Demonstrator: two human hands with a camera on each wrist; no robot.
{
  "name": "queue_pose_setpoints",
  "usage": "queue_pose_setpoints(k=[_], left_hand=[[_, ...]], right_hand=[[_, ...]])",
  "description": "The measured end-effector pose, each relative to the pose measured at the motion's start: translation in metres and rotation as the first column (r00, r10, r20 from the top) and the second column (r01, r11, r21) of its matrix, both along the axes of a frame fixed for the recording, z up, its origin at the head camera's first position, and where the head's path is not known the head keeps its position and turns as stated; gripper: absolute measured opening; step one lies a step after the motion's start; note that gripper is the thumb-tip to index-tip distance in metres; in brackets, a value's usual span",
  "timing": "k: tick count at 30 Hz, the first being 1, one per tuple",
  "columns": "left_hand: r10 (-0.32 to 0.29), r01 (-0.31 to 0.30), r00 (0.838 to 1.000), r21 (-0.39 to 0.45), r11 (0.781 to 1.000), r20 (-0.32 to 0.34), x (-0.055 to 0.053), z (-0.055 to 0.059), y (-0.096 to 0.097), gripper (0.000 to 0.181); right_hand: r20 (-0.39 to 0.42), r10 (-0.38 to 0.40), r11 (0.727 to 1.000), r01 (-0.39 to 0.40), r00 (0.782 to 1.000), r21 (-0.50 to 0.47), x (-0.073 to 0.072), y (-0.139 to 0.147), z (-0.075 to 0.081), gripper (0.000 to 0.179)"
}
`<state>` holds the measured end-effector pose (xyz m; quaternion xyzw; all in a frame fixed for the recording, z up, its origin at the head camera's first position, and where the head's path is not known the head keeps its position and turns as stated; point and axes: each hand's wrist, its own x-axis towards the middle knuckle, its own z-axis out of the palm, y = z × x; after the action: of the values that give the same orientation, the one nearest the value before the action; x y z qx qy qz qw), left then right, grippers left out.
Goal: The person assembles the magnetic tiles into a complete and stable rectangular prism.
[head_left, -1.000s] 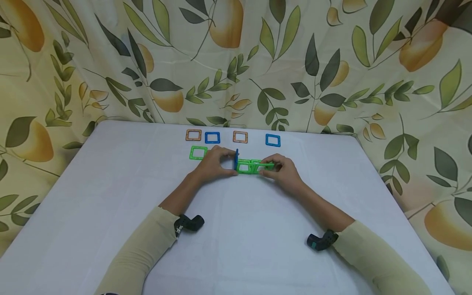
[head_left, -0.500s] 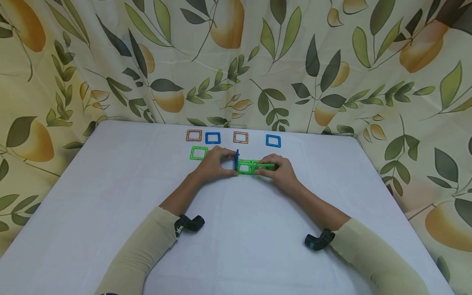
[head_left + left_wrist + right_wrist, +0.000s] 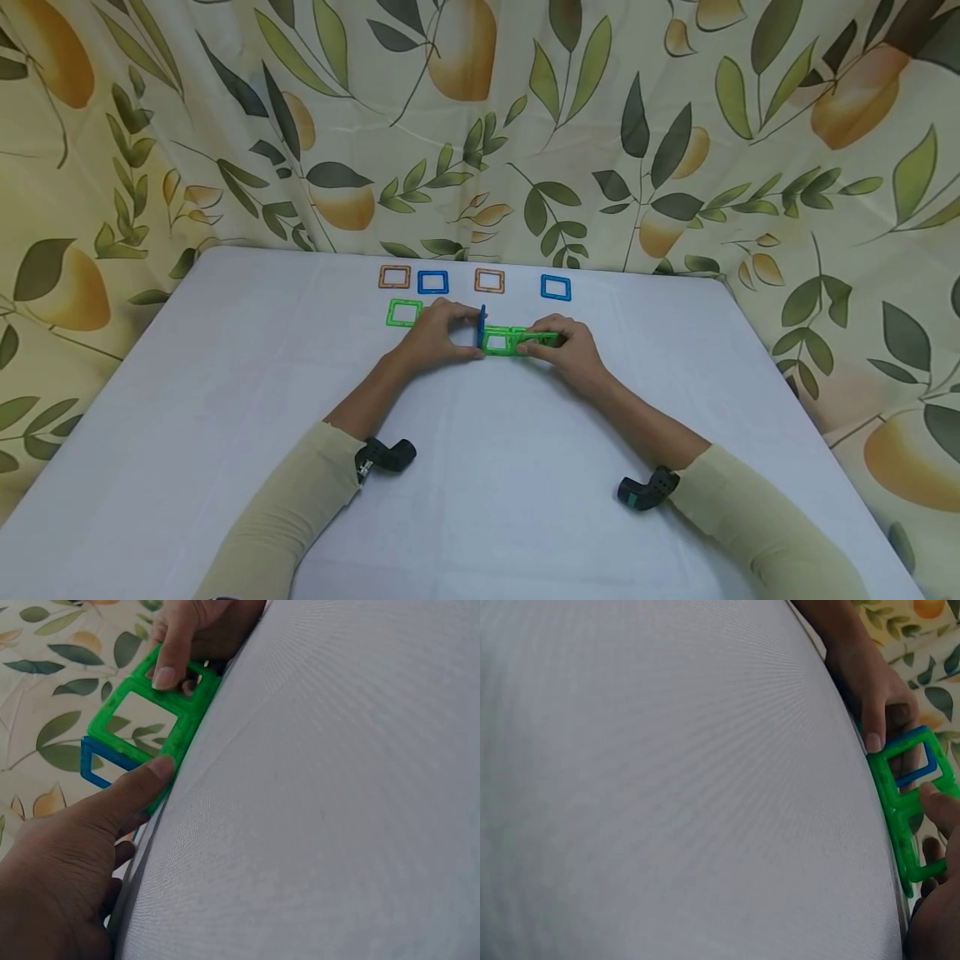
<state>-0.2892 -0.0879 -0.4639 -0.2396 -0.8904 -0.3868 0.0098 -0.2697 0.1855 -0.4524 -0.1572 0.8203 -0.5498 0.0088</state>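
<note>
In the head view, green square magnetic tiles stand joined in a row, with a blue magnetic tile upright at their left end. My left hand holds the blue tile's edges between thumb and fingers; in the left wrist view its thumb touches the near green tile's corner. At the other end my right hand pinches the green tiles, its thumb pressing the front face near where two frames meet in the right wrist view. Its fingers reach behind the tiles, partly hidden.
Behind the hands lie two orange tiles and two blue tiles on the white-covered table. A loose green tile lies beside the left hand. A patterned curtain hangs at the back edge.
My right hand has shifted slightly left along the green tiles, its thumb now nearer the middle of the row. The left hand stays in place on the blue tile.
</note>
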Motion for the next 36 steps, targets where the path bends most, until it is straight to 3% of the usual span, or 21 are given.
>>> queue_pose_setpoints(k=[4,13,21,31,36], left_hand=[[-0.004,0.004,1.0,0.003,1.0,-0.004,-0.001,-0.001,0.0,0.069],[-0.002,0.002,1.0,0.007,1.0,-0.006,-0.002,-0.003,0.0,0.069],[-0.006,0.006,1.0,0.035,0.999,0.003,-0.003,-0.005,-0.001,0.063],[0.01,-0.01,1.0,0.072,0.997,0.007,-0.002,-0.006,-0.001,0.052],[0.017,-0.019,1.0,0.123,0.992,0.02,-0.001,-0.006,-0.002,0.041]], right_hand=[[-0.003,0.01,0.998,-0.01,1.0,0.055,0.0,0.001,0.0,0.029],[0.027,0.03,0.979,-0.035,0.999,0.199,-0.001,0.003,0.005,0.077],[0.072,0.043,0.944,-0.064,0.996,0.324,0.0,0.004,0.006,0.075],[0.102,0.039,0.887,-0.081,0.994,0.455,0.023,-0.002,0.015,0.086],[0.142,0.049,0.885,-0.109,0.989,0.454,0.044,-0.012,0.023,0.092]])
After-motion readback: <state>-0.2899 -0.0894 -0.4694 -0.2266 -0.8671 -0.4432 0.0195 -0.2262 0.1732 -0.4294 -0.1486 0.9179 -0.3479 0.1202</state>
